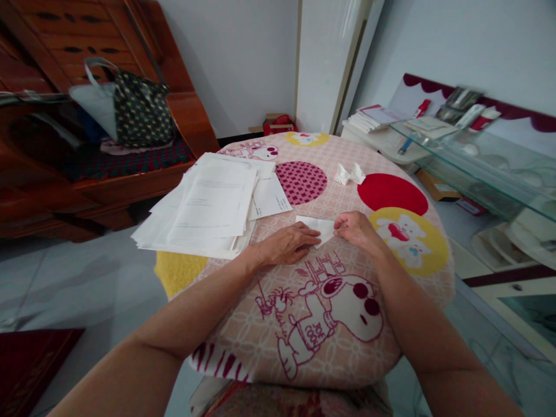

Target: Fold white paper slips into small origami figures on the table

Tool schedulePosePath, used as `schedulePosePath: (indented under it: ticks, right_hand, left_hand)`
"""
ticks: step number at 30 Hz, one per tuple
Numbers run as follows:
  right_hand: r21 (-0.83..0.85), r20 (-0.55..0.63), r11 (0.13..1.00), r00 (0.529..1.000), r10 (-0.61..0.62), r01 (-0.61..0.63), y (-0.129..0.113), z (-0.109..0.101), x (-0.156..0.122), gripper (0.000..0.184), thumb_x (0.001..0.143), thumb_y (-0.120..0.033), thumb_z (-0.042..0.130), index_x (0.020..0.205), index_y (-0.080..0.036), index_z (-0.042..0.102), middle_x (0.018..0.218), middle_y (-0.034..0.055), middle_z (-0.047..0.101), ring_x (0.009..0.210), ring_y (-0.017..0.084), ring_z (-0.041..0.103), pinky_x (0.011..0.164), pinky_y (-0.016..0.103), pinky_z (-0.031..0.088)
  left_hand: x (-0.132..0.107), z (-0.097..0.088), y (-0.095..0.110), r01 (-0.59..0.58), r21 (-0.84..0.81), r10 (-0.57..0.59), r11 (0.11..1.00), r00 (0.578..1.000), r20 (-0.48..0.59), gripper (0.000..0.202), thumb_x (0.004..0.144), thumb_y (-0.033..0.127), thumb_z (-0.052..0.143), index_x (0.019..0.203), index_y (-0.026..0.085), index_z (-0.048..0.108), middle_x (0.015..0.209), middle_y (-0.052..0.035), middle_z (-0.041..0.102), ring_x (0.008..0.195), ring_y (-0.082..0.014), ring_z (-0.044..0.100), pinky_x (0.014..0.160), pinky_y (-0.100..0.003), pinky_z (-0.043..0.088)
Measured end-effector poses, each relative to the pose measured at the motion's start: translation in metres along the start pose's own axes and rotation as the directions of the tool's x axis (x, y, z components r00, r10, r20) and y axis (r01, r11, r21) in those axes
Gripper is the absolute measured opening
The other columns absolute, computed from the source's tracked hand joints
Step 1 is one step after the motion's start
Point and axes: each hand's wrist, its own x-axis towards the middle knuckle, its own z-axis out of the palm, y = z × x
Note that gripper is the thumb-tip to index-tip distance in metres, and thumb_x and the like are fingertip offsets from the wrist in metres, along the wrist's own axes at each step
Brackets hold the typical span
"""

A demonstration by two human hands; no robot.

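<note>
A small folded piece of white paper lies on the patterned tablecloth between my hands. My left hand rests with its fingers stretched over the paper's left part, pressing it to the cloth. At the paper's right edge, my right hand pinches it between thumb and fingers. Beyond my hands stand two small folded paper shapes. To the left is a loose stack of printed paper sheets, some askew.
A wooden bench with a dark patterned bag is at the far left. On the right, a glass shelf reaches close to the table's edge. Papers and cups sit on the cabinet there.
</note>
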Motion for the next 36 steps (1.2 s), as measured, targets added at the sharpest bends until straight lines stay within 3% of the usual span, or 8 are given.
schedulePosePath:
  ticks: [6,10,14,27,30,33,35,36]
  right_hand:
    - [-0.063,-0.152,0.992,0.984,0.097,-0.107,-0.007,-0.009,-0.008,0.020,0.078,-0.011,0.060,0.084,-0.014,0.079,0.075,0.0076,0.073,0.067,0.018,0.063,0.060,0.026,0.040]
    - [-0.063,0.099,0.991,0.989,-0.113,0.119,-0.023,-0.012,-0.028,0.020,0.079,-0.011,0.058,0.065,-0.016,0.071,0.054,0.0029,0.061,0.056,0.015,0.056,0.055,0.026,0.034]
    - [-0.098,0.171,0.965,0.959,-0.224,0.243,-0.029,-0.010,-0.042,0.027,0.079,-0.008,0.057,0.054,-0.018,0.056,0.050,0.0007,0.055,0.051,0.012,0.050,0.054,0.026,0.031]
    - [0.256,0.396,0.961,0.895,-0.206,0.107,-0.036,0.004,-0.053,0.026,0.082,-0.013,0.049,0.057,-0.018,0.054,0.049,-0.0003,0.061,0.042,0.010,0.053,0.045,0.021,0.034]
    - [0.333,0.473,0.939,0.847,-0.243,0.084,-0.040,0.003,-0.054,0.027,0.084,-0.016,0.049,0.058,-0.018,0.057,0.050,-0.0003,0.061,0.043,0.011,0.054,0.046,0.021,0.037]
    - [0.333,0.321,0.933,0.914,-0.250,0.139,-0.032,0.001,-0.047,0.024,0.087,-0.021,0.053,0.067,-0.017,0.066,0.057,0.0018,0.066,0.050,0.013,0.057,0.051,0.023,0.042]
    - [0.221,-0.018,0.950,0.974,-0.225,0.223,-0.021,0.001,-0.036,0.019,0.088,-0.022,0.055,0.083,-0.016,0.073,0.072,0.0055,0.071,0.064,0.017,0.062,0.062,0.028,0.047]
    - [0.137,-0.164,0.958,0.960,-0.229,0.252,-0.015,0.002,-0.030,0.020,0.088,-0.020,0.056,0.093,-0.015,0.074,0.084,0.0086,0.074,0.075,0.020,0.065,0.072,0.031,0.050]
  left_hand:
    - [-0.001,-0.001,-0.005,0.000,-0.047,0.000,0.999,1.000,-0.009,0.042,0.089,0.015,0.057,0.129,0.017,0.067,0.136,-0.0133,0.065,0.125,-0.0267,0.061,0.107,-0.046,0.049]
    - [-0.001,-0.001,-0.006,0.002,-0.063,-0.002,0.998,1.000,-0.005,0.042,0.090,0.016,0.058,0.131,0.016,0.066,0.136,-0.0145,0.065,0.125,-0.0271,0.060,0.107,-0.047,0.049]
    - [0.000,-0.001,-0.004,0.016,-0.054,-0.017,0.998,1.000,-0.009,0.042,0.090,0.016,0.058,0.130,0.016,0.066,0.136,-0.0146,0.065,0.125,-0.0274,0.060,0.106,-0.048,0.050]
    - [0.001,0.001,-0.005,-0.020,-0.058,0.018,0.998,1.000,-0.025,0.038,0.086,0.012,0.059,0.122,0.017,0.070,0.134,-0.0135,0.067,0.122,-0.0270,0.062,0.104,-0.046,0.052]
    - [0.001,0.000,-0.004,-0.020,-0.052,0.019,0.998,0.999,-0.032,0.038,0.086,0.011,0.059,0.121,0.017,0.070,0.133,-0.0133,0.067,0.122,-0.0268,0.062,0.104,-0.046,0.051]
    - [0.001,0.001,-0.001,-0.027,-0.038,0.026,0.999,0.999,-0.037,0.039,0.086,0.011,0.058,0.123,0.018,0.069,0.133,-0.0135,0.067,0.121,-0.0262,0.062,0.104,-0.046,0.051]
    - [0.000,0.002,0.001,-0.023,-0.017,0.022,1.000,0.999,-0.042,0.037,0.088,0.012,0.058,0.123,0.016,0.069,0.134,-0.0139,0.067,0.121,-0.0268,0.062,0.103,-0.046,0.051]
    - [0.001,0.003,0.001,-0.020,-0.005,0.020,1.000,0.999,-0.047,0.036,0.089,0.013,0.058,0.123,0.016,0.069,0.134,-0.0141,0.066,0.121,-0.0271,0.062,0.103,-0.046,0.052]
